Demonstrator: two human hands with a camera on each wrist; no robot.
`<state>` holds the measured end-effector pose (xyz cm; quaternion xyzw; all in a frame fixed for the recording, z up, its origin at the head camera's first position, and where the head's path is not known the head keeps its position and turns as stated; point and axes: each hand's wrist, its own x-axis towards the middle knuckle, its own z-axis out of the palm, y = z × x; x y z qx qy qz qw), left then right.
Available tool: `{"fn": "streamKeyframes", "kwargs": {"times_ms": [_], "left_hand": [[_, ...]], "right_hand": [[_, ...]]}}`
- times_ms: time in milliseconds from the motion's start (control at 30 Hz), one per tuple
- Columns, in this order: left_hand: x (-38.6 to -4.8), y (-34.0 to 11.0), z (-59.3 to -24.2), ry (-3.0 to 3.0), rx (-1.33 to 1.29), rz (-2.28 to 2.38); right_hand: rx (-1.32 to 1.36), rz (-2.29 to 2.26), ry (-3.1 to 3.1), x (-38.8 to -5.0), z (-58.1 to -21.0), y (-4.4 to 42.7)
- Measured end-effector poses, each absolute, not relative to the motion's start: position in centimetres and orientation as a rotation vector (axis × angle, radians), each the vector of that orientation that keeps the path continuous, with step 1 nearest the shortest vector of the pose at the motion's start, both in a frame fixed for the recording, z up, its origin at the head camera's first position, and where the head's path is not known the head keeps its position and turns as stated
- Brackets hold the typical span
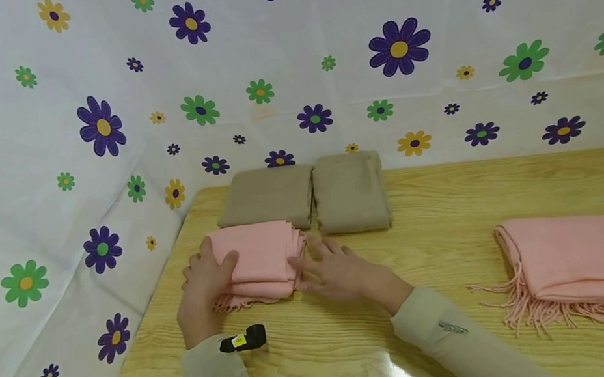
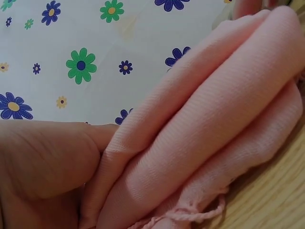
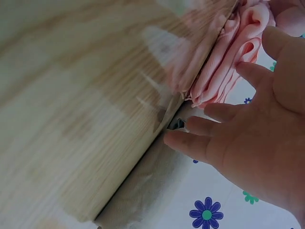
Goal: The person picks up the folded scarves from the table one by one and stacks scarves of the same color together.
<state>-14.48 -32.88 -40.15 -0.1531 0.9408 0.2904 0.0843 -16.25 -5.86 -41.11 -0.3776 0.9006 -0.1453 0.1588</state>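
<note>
A pink fringed scarf (image 1: pixel 259 254), folded into a thick rectangle, lies on the left part of the table between both hands. At its left edge is my left hand (image 1: pixel 205 283), the thumb lying over the top and the other fingers along the side. The left wrist view shows the layered folds of the scarf (image 2: pixel 200 109) right against the thumb. My right hand (image 1: pixel 342 272) is at the scarf's right edge, fingers spread, fingertips at the layered side. In the right wrist view that hand (image 3: pixel 257 124) shows its palm and holds nothing.
Two folded beige cloths, the left one (image 1: pixel 267 195) and the right one (image 1: pixel 350 194), lie side by side behind the scarf. Another folded pink fringed scarf (image 1: pixel 586 259) lies at the right. White flower-printed sheeting (image 1: pixel 334 18) walls the wooden table (image 1: pixel 437 220) at the back and left.
</note>
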Motion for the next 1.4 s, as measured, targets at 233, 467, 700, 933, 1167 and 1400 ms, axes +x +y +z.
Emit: {"fn": "streamKeyframes", "kwargs": {"times_ms": [233, 467, 700, 933, 1167, 1400], "left_hand": [[-15.3, -32.9, -40.6, 2.792, -0.393, 0.902], [-16.0, -32.8, -40.7, 2.791, -0.385, 0.925], [-16.6, -32.8, -40.8, 2.763, -0.426, 0.907], [-17.2, -33.9, -40.0, 2.650, -0.360, 0.960], [-17.2, -34.7, -39.7, 2.547, -0.341, 1.050], [-16.8, -35.1, -39.9, 2.685, -0.283, 0.919]], "right_hand": [[-1.009, -0.443, 2.515, -16.2, -40.7, -5.6], [-0.975, -0.467, 2.498, -16.5, -40.8, -5.4], [-0.969, -0.464, 2.420, -17.0, -41.0, -5.3], [-0.992, -0.419, 2.391, -16.7, -40.8, -5.5], [-0.986, -0.355, 2.413, -16.5, -41.3, -6.0], [-0.962, -0.299, 2.400, -16.3, -40.5, -6.4]]}}
